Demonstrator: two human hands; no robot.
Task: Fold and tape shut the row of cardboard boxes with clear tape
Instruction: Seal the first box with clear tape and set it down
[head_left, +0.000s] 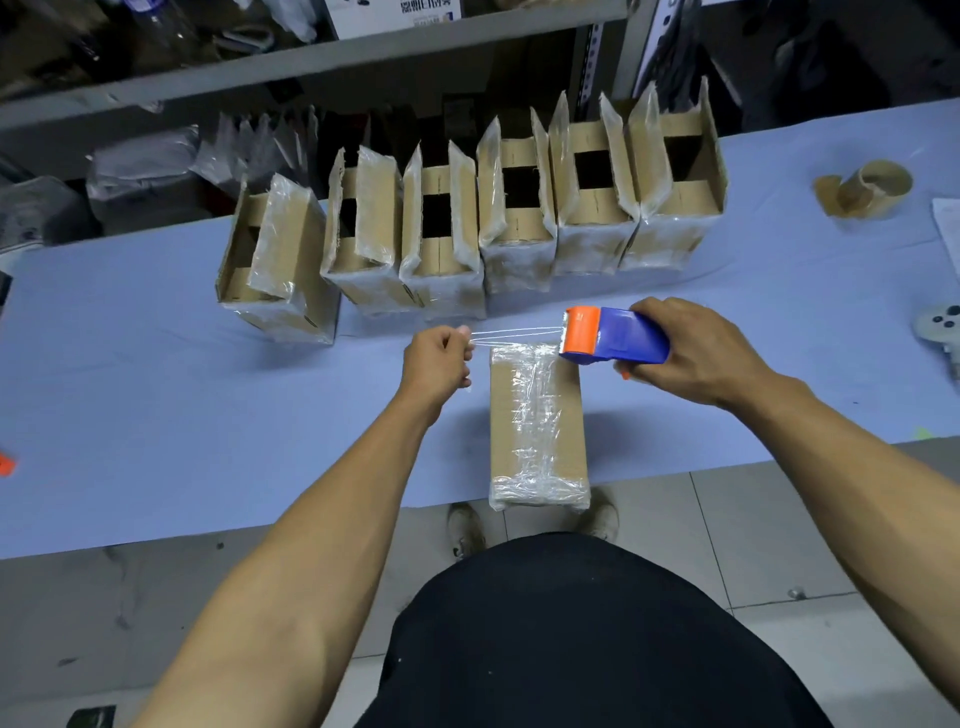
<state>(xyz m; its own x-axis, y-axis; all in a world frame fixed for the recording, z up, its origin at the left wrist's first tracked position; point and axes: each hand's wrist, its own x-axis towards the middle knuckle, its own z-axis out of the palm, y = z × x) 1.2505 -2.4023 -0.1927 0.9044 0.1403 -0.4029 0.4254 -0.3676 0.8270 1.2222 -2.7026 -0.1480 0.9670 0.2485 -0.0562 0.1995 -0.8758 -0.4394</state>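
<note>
No readable writing; the print on the white carton (395, 13) on the far shelf is too blurred. Row of open boxes (467, 208) along the far tabletop (130, 405), flaps up, film-wrapped. Left hand (439, 364) pinches the clear tape (514, 335) end, strip stretched right to the dispenser (613, 335). Sealed box (537, 426) lies at the near edge, just below the strip, between the hands. Right hand (696, 353) grips the blue-orange dispenser. Spent tape rolls (865, 189) far right.
</note>
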